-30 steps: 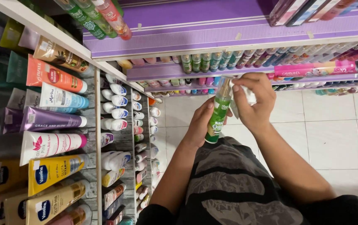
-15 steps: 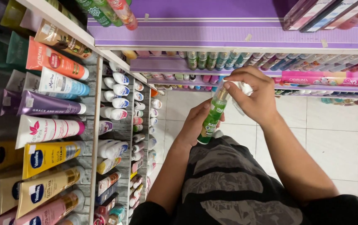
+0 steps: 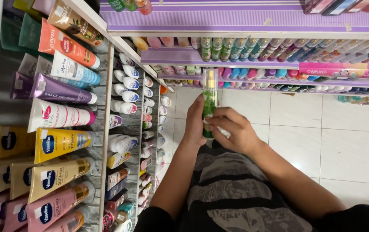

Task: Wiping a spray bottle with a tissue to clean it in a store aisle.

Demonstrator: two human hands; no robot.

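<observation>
Lowered since 0.5 s ago: R hand (image 3: 231,133) slid from bottle top to its lower part.
I see L hand (image 3: 196,124) w/ fingers curled round green spray bottle (image 3: 209,101), upright above lap; R fingers pinch a white cloth (image 3: 222,131) against it, shelves (image 3: 107,81) at left.

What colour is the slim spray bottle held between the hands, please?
Green, with a clear cap over a gold sprayer: spray bottle, seen in the head view.
</observation>
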